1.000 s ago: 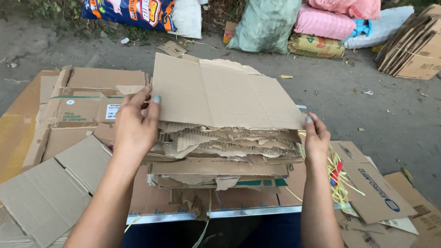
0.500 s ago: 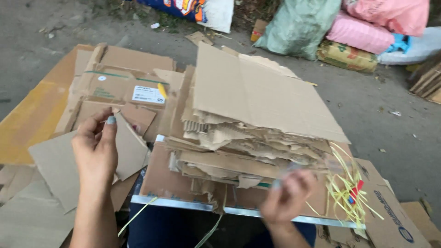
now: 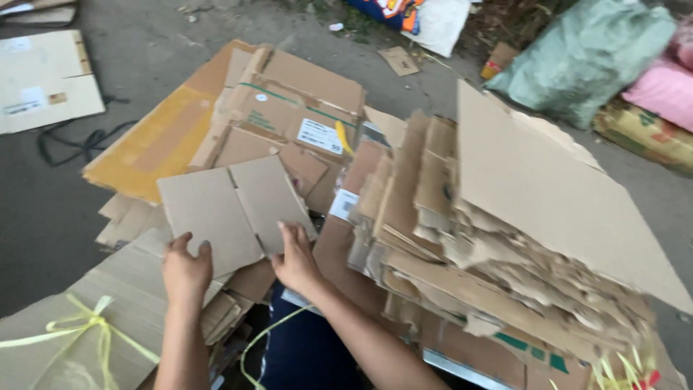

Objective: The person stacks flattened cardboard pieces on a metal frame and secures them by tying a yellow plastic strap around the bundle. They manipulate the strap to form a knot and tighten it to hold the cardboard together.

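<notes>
Head view, both hands [image 3: 186, 271] [image 3: 294, 261] on flat cardboard piece [image 3: 234, 209], grey pavement [image 3: 43, 209]

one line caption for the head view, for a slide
Both hands grip a flat cardboard piece beside a tall cardboard stack.

Both hands, left hand [image 3: 186, 271] and right hand [image 3: 294, 260], grasp a flat cardboard piece [image 3: 232, 209].
</notes>
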